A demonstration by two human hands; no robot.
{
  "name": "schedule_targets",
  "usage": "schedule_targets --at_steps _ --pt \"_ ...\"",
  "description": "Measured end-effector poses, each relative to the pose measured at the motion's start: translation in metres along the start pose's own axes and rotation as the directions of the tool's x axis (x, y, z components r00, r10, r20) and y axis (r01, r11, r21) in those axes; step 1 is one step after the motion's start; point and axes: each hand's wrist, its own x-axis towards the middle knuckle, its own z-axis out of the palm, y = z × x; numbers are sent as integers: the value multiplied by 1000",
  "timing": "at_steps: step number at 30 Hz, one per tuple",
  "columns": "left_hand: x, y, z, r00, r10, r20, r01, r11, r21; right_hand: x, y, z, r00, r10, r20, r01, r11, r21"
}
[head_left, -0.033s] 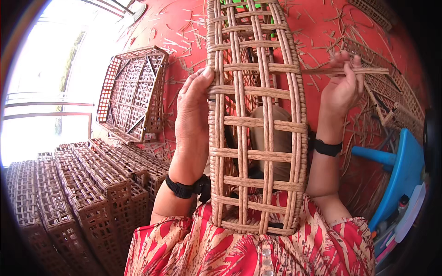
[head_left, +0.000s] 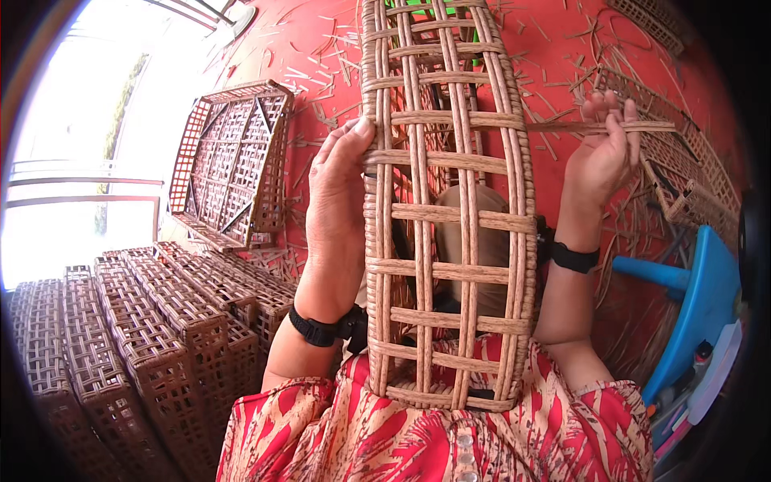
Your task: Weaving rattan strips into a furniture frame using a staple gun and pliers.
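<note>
A long, narrow woven rattan-like basket frame [head_left: 446, 273] stands in front of me, its open lattice side facing up and its lower end against my shirt. At its left rim, my left hand [head_left: 341, 173] grips the edge, thumb on top and fingers wrapped around the outer side. A flat brown weaving strip [head_left: 558, 127] runs out to the right from the lattice's upper part. Around that strip, my right hand [head_left: 604, 145] has its thumb and fingers, with the fingertips raised and the strip's free end poking out beyond them. Part of its grip is hidden.
Several finished woven panels [head_left: 144, 321] are stacked at lower left. A woven tray [head_left: 229, 165] leans behind them, and another woven piece [head_left: 675, 153] lies at right. A blue plastic stool [head_left: 695, 305] stands at lower right. Strip scraps litter the red floor [head_left: 554, 48].
My right hand has shifted slightly to the right and down, its fingers now more upright around the strip. My left hand and the basket frame stay where they were.
</note>
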Motion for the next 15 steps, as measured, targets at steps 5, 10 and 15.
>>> schedule_targets --at_steps 5,10,15 --pt "1 1 -4 999 -17 -30 17 1000 -15 15 -23 3 995 -57 82 61 997 -42" --pt "1 2 -1 1000 2 16 -2 1000 -13 -1 -33 -4 902 208 380 -211 977 -33" --pt "2 2 -6 1000 4 20 -4 999 -48 -41 4 -28 598 625 501 -380 772 -510"
